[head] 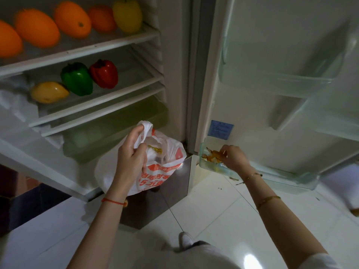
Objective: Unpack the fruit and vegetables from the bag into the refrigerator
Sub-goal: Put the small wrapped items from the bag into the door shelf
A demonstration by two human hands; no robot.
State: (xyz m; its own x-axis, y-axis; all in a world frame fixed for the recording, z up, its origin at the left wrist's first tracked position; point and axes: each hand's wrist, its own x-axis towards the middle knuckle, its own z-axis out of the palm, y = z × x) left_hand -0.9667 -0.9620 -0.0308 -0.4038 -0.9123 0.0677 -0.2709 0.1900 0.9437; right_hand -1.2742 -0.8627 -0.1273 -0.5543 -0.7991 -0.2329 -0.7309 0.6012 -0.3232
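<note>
Your left hand (134,152) grips the bag (155,167) by its bunched handles, fingers curled tight round the plastic, so it hangs in front of the fridge with the mouth slack and open toward you. Good hold for reaching in one-handed. Something yellow shows inside the mouth, so I'd judge the bag isn't empty yet.

Your right hand (234,157) is down in the lowest door bin (272,174), fingers curled over a small orange-yellow item (210,154) at the bin's near end. It looks like you're pinching it, setting it down in the corner where it can't roll; exactly what it is, I can't tell.

The fridge (174,74) stands open, and most of the load is shelved. Top shelf (108,43): a row of oranges (71,19) with a yellow pepper (127,15) at the right end. Middle shelf (108,94): a lemon-like yellow fruit (48,92), a green pepper (76,78) and a red pepper (104,73), side by side and close together. The crisper drawer (116,129) below looks shut.

Next call, to my eye: let go in the bin, then go back into the bag.
</note>
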